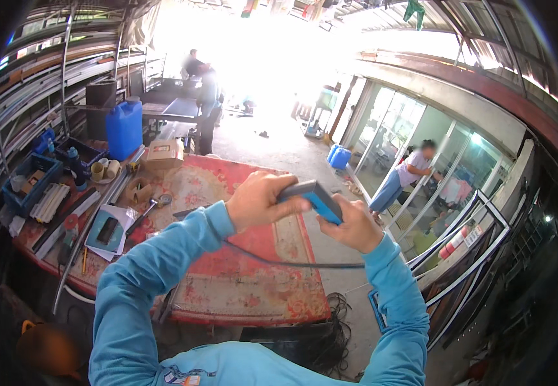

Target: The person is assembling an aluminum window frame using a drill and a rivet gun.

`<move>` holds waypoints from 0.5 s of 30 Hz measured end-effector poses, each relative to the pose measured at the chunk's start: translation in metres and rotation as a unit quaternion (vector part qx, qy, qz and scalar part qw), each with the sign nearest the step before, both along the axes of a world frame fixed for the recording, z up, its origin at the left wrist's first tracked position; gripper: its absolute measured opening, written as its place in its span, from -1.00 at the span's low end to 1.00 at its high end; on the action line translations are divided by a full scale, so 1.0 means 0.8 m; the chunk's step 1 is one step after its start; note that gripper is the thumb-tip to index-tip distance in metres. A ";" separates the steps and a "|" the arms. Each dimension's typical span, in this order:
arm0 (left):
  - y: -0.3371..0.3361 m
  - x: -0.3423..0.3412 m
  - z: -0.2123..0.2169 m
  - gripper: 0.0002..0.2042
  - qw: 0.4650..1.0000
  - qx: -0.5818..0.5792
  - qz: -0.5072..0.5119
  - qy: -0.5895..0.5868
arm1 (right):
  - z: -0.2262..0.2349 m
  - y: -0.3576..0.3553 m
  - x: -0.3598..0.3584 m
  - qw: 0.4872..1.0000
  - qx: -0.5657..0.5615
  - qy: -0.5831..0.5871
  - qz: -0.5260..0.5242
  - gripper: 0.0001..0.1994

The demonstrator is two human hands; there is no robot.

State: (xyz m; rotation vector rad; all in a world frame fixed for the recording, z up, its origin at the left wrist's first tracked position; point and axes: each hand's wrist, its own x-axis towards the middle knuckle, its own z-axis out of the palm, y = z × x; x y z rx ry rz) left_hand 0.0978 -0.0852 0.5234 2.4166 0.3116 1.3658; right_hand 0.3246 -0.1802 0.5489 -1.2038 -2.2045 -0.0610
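Both hands, left hand (261,201) and right hand (354,224), grip closed on a blue bar (316,198) above the bench (240,283): looks stiff, light; dangling black strip (279,260) looks floppy, so hold bar ends.

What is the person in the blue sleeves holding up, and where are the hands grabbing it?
A grey and blue tool, held up over the red mat. The left hand grips its grey end, the right hand its blue end. A black cord hangs below.

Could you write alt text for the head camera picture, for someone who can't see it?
Left hand and right hand hold a blue-and-grey hand tool above a red patterned workbench, a black strip hanging beneath it.
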 end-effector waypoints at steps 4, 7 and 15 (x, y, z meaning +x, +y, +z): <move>-0.014 -0.006 -0.044 -0.59 0.999 0.047 0.021 0.007 | -0.028 -0.001 0.003 0.991 0.063 -0.101 0.060 -0.68; -0.022 -0.008 -0.081 -0.65 0.996 0.083 -0.009 0.046 | -0.057 -0.003 0.005 0.978 0.098 -0.164 0.089 -0.64; -0.042 -0.012 -0.132 -0.65 0.998 0.008 -0.025 -0.063 | -0.118 0.003 -0.008 0.985 0.081 -0.130 0.083 -0.64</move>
